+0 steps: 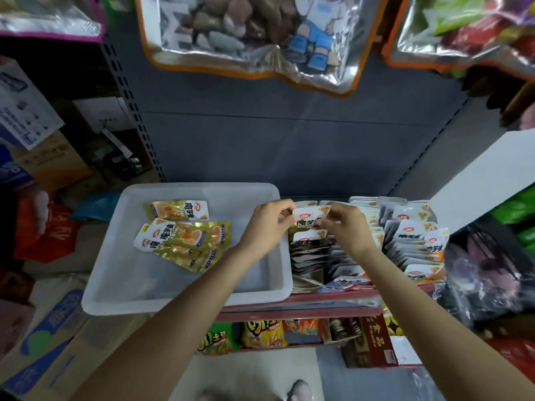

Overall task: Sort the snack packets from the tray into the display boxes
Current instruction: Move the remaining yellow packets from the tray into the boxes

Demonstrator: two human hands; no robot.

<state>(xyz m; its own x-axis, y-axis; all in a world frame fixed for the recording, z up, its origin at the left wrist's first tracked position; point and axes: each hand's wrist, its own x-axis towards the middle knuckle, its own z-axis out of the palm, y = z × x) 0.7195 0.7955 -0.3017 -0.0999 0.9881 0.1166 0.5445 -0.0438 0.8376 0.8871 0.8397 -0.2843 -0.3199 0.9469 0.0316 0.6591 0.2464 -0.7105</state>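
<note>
While both hands met over the shelf (304,299), the white tray (185,296) lay to the left of the grip, its near edge hanging past the shelf front. Inside the tray, left of the grip and well apart from it, a small heap of gold snack packets (185,241) rested, with one more gold packet (176,211) just behind the heap. To the right of the grip stood the display boxes (307,276), filled with rows of upright packets; the rows with white and orange packets (417,247) were the farthest to the right. Directly below the grip, the nearest row of packets (308,241) stood on edge.

The left hand (266,224) reached across the right rim of the tray, and the right hand (346,227) came from the other side. The fingers of both hands were curled and pinched one white packet (309,217) between them, the left on its left edge and the right on its right edge. This packet was held upright, just above the nearest row.
</note>
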